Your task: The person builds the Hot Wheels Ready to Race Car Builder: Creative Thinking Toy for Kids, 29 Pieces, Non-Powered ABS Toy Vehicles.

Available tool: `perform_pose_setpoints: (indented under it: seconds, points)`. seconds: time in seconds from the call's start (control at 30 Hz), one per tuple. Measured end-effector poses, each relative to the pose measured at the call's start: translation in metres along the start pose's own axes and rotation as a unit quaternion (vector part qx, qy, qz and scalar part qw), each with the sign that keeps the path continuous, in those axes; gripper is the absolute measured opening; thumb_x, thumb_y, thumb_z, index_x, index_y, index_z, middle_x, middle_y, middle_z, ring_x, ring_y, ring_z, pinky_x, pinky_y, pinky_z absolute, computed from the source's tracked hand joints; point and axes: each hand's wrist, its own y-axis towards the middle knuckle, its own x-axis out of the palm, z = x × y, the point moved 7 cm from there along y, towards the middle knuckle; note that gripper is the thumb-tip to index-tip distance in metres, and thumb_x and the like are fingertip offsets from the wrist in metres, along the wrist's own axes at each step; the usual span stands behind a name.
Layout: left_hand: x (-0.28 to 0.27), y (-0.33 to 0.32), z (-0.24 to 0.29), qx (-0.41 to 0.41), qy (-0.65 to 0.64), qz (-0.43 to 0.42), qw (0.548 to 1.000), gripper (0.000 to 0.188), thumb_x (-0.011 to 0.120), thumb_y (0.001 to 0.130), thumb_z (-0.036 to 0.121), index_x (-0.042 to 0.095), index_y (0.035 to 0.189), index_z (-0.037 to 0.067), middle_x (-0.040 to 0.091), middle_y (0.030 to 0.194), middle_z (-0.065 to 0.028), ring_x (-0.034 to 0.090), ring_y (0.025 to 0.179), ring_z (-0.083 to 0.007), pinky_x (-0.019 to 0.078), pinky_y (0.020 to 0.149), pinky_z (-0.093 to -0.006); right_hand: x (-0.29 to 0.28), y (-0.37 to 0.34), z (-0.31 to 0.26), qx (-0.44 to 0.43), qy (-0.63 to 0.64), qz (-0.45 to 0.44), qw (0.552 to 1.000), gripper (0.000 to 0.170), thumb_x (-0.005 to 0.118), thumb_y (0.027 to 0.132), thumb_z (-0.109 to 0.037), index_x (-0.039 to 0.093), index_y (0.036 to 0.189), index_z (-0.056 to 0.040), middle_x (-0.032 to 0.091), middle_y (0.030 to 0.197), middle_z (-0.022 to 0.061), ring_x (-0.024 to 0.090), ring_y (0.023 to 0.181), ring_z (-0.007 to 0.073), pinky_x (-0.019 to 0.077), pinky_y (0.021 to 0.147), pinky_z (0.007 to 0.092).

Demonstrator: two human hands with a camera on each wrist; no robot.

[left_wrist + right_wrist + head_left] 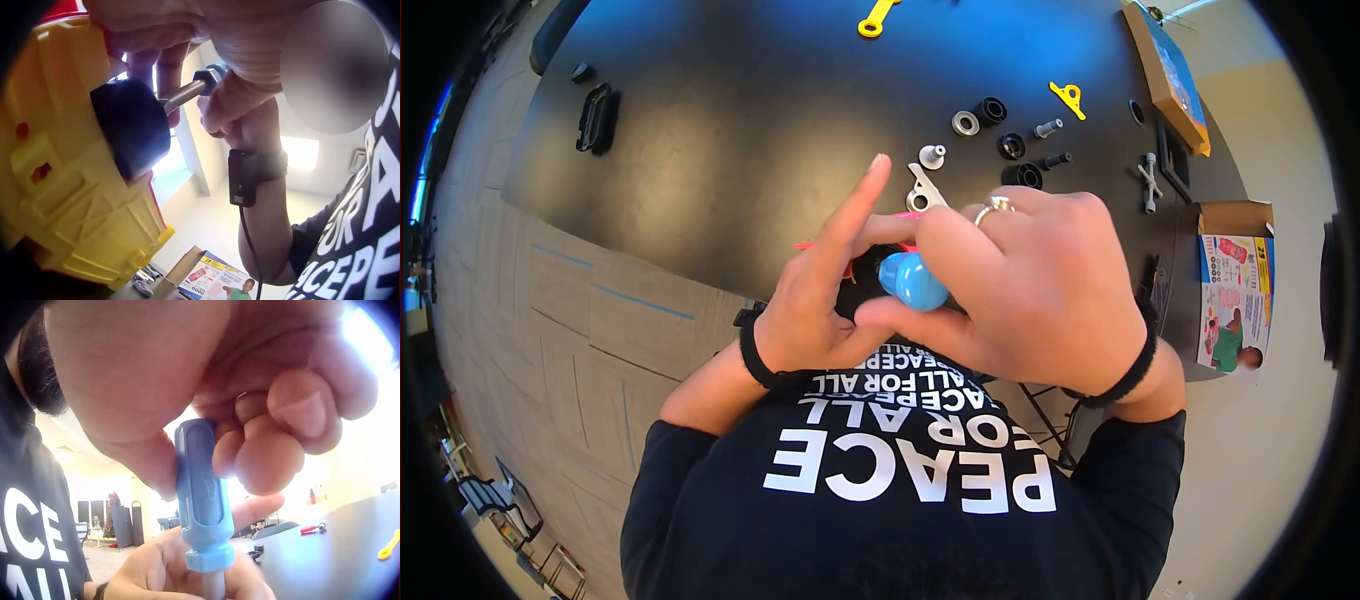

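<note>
My right hand (pixel 1050 290) pinches a toy screwdriver by its blue handle (pixel 203 481), thumb on one side and fingers on the other. Its grey shaft (pixel 184 95) runs down to a black wheel (pixel 134 128) on a yellow toy vehicle body (pixel 69 212) with red edging; the shaft's tip is right at the wheel. The left hand (pixel 815 300) holds this toy close to the chest, index finger pointing up and thumb reaching toward the screwdriver. In the head view the hands hide most of the toy.
On the dark table (pixel 720 130) lie a white wrench-like piece (pixel 922 190), several black wheels (pixel 1024 176), a grey ring (pixel 965 123), yellow pieces (pixel 1068 98) and a grey cross-shaped piece (pixel 1150 183). A printed box (pixel 1238 290) stands at the right, an open tray-like box (pixel 1170 80) beyond it.
</note>
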Motion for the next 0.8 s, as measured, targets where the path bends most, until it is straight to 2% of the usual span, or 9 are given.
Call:
perform_pose_setpoints:
  seconds: [0.13,0.2,0.3,0.43,0.5,0.63,0.73,0.77,0.8]
  points:
    - [-0.003,-0.005,-0.005,0.006,0.010,-0.030,0.999,0.088,0.076,0.101,0.004,0.029,0.174,-0.009,0.079,0.128,-0.0224,0.079,0.116,-0.0327,0.0560,0.112,-0.0425,0.002,0.003,0.005,0.002,0.040,0.058,0.998,0.051,0.093,0.083,-0.053,0.077,0.104,-0.0099,0.065,0.074,0.0005,0.064,0.062,0.0202,0.0475,0.051,0.0346]
    - [0.000,-0.004,0.002,0.022,0.161,-0.072,0.984,0.091,0.079,0.101,0.006,0.027,0.175,-0.010,0.081,0.121,-0.0173,0.079,0.112,-0.0306,0.0558,0.111,-0.0441,0.000,0.005,0.000,-0.043,0.091,0.125,0.987,0.049,0.093,0.083,-0.050,0.076,0.106,-0.0096,0.066,0.078,0.0016,0.067,0.066,0.0203,0.0489,0.052,0.0340]
    - [0.002,-0.005,0.002,-0.004,0.091,-0.043,0.995,0.092,0.079,0.103,0.012,0.026,0.175,-0.010,0.083,0.121,-0.0144,0.079,0.113,-0.0309,0.0555,0.109,-0.0440,0.001,-0.001,-0.007,-0.084,0.075,0.021,0.993,0.046,0.095,0.084,-0.045,0.075,0.107,-0.0108,0.066,0.080,0.0024,0.068,0.069,0.0216,0.0503,0.054,0.0342]
    - [0.006,-0.001,0.004,0.058,0.158,-0.076,0.983,0.092,0.077,0.105,0.018,0.025,0.175,-0.011,0.083,0.121,-0.0143,0.079,0.113,-0.0325,0.0557,0.107,-0.0443,0.008,-0.006,0.000,-0.024,0.076,0.034,0.996,0.044,0.095,0.085,-0.042,0.074,0.107,-0.0103,0.066,0.080,0.0024,0.067,0.068,0.0224,0.0510,0.055,0.0340]
    - [0.006,-0.006,-0.005,0.017,0.115,-0.063,0.991,0.096,0.082,0.105,0.028,0.027,0.175,-0.008,0.078,0.136,-0.0199,0.078,0.120,-0.0284,0.0566,0.111,-0.0438,0.014,-0.009,0.007,-0.008,0.129,0.076,0.989,0.044,0.095,0.086,-0.042,0.073,0.106,-0.0091,0.065,0.079,0.0037,0.067,0.067,0.0236,0.0498,0.054,0.0351]
    - [0.009,-0.007,-0.008,-0.022,0.102,-0.059,0.993,0.094,0.080,0.107,0.026,0.025,0.176,-0.007,0.081,0.127,-0.0157,0.078,0.119,-0.0271,0.0555,0.113,-0.0452,0.025,-0.021,0.013,0.014,0.165,0.125,0.978,0.041,0.091,0.091,-0.044,0.068,0.101,-0.0123,0.072,0.078,0.0051,0.071,0.070,0.0225,0.0544,0.055,0.0354]
    - [0.013,0.001,0.000,0.007,0.200,-0.090,0.976,0.110,0.088,0.084,-0.001,0.029,0.176,-0.003,0.082,0.127,-0.0091,0.073,0.119,-0.0347,0.0549,0.108,-0.0491,0.004,-0.054,0.043,0.122,0.372,0.252,0.885,0.028,0.090,0.096,-0.018,0.069,0.109,-0.0042,0.084,0.108,0.0126,0.081,0.089,0.0226,0.0624,0.083,0.0335]
    - [0.013,0.002,0.002,0.018,0.199,-0.085,0.976,0.106,0.089,0.083,-0.002,0.035,0.175,0.000,0.081,0.126,-0.0087,0.073,0.118,-0.0336,0.0555,0.108,-0.0503,0.003,-0.068,0.055,0.168,0.454,0.325,0.813,0.024,0.078,0.102,-0.010,0.064,0.118,0.0010,0.084,0.110,0.0183,0.079,0.094,0.0215,0.0621,0.087,0.0356]
    - [0.013,0.002,0.002,0.009,0.216,-0.105,0.971,0.100,0.089,0.084,-0.001,0.041,0.172,0.001,0.083,0.127,-0.0083,0.074,0.119,-0.0322,0.0555,0.110,-0.0486,-0.003,-0.081,0.070,0.180,0.437,0.355,0.807,0.024,0.066,0.106,-0.005,0.058,0.127,0.0030,0.082,0.112,0.0239,0.078,0.096,0.0212,0.0615,0.089,0.0343]
